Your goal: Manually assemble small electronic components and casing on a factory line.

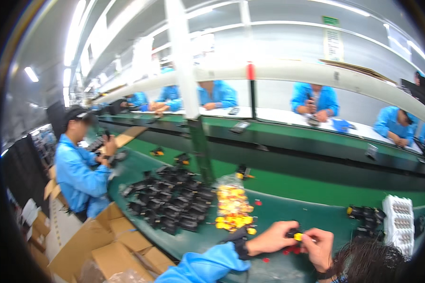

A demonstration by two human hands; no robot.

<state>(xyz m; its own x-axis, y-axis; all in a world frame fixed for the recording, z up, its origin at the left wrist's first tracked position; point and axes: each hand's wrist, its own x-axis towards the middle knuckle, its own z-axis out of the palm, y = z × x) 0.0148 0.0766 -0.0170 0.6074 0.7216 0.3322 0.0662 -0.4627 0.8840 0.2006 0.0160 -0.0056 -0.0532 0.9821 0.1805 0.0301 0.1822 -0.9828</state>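
Note:
My left hand has its fingers closed round a small black part above the green worktable. Against that part, my right hand pinches a small yellow piece; whether the two are joined cannot be made out. Left of my hands lies a clear plastic bag full of yellow pieces, some spilling at its near end. Small red bits are scattered under and around my hands. Farther left spreads a large group of black plastic parts.
At the right stand a white tray of small parts and more black parts. An open cardboard box sits low on the left. A green conveyor runs beyond the table. One person stands left; others in blue sit across.

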